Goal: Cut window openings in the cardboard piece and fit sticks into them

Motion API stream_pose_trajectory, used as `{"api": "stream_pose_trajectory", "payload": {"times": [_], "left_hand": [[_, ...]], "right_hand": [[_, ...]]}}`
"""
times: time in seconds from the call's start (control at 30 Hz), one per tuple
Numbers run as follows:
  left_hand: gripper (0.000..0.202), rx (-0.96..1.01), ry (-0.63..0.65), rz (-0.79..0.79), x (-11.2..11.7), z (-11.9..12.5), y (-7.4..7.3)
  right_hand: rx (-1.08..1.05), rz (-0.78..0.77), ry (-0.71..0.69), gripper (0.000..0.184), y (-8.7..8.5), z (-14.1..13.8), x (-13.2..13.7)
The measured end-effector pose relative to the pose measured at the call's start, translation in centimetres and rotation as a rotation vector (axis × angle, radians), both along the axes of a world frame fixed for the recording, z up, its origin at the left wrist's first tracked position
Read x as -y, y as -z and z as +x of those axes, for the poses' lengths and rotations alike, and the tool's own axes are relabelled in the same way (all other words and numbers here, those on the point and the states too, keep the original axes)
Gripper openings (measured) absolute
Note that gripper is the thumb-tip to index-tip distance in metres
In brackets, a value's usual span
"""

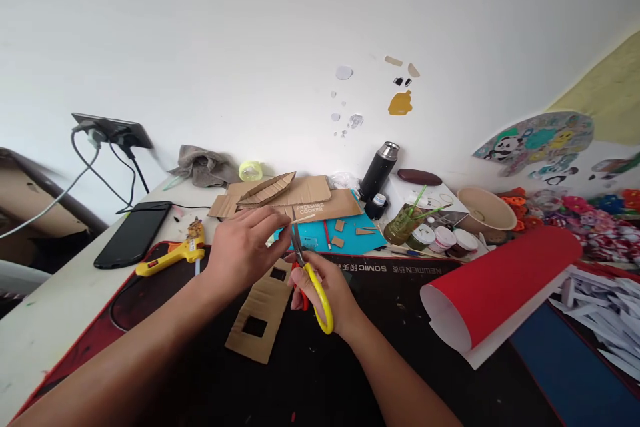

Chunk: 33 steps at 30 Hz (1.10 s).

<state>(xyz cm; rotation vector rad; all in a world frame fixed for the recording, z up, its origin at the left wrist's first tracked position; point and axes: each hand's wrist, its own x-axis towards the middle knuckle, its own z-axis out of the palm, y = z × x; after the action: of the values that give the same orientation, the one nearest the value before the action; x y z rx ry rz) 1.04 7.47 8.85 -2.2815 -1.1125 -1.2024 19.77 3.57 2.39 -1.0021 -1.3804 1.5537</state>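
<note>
My right hand (325, 287) grips yellow-and-red-handled scissors (313, 280), blades pointing up and away over the black desk mat (400, 320). My left hand (247, 243) pinches a thin cardboard strip (303, 218) right at the blades. Under both hands lies a flat cardboard piece (257, 320) with two square holes cut in it.
A yellow glue gun (173, 257) and a black phone (133, 233) lie to the left. Behind are a cardboard boat (267, 190), flattened carton (320, 203), blue sheet (350, 237), black flask (377, 170), paint pots (443, 237), a bowl (487, 210). A rolled red sheet (500, 280) lies right.
</note>
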Motion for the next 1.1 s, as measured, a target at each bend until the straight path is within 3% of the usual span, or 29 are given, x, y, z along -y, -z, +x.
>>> {"api": "stream_pose_trajectory", "payload": {"times": [0.1, 0.3, 0.5, 0.8, 0.97, 1.1], "left_hand": [[0.015, -0.019, -0.008, 0.01, -0.1, -0.1, 0.0], [0.014, 0.146, -0.088, -0.128, -0.4, -0.9, -0.5], [0.014, 0.292, -0.152, -0.255, -0.8, -1.7, -1.1], [0.019, -0.013, -0.114, -0.109, -0.6, -0.8, 0.1], [0.016, -0.127, -0.09, 0.022, -0.5, -0.5, 0.5], [0.015, -0.18, -0.04, 0.031, -0.5, -0.5, 0.5]], "right_hand": [[-0.001, -0.018, -0.019, 0.058, -0.1, -0.1, 0.2], [-0.081, -0.045, 0.002, 0.065, 0.1, 0.1, 0.1], [-0.06, 0.007, 0.001, 0.058, 0.1, 0.2, 0.2], [0.047, 0.052, -0.002, 0.053, -0.6, 0.1, 0.3], [0.057, 0.041, 0.002, 0.047, -0.6, 0.0, 0.4], [0.069, 0.065, 0.008, 0.044, -0.6, 0.0, 0.4]]}}
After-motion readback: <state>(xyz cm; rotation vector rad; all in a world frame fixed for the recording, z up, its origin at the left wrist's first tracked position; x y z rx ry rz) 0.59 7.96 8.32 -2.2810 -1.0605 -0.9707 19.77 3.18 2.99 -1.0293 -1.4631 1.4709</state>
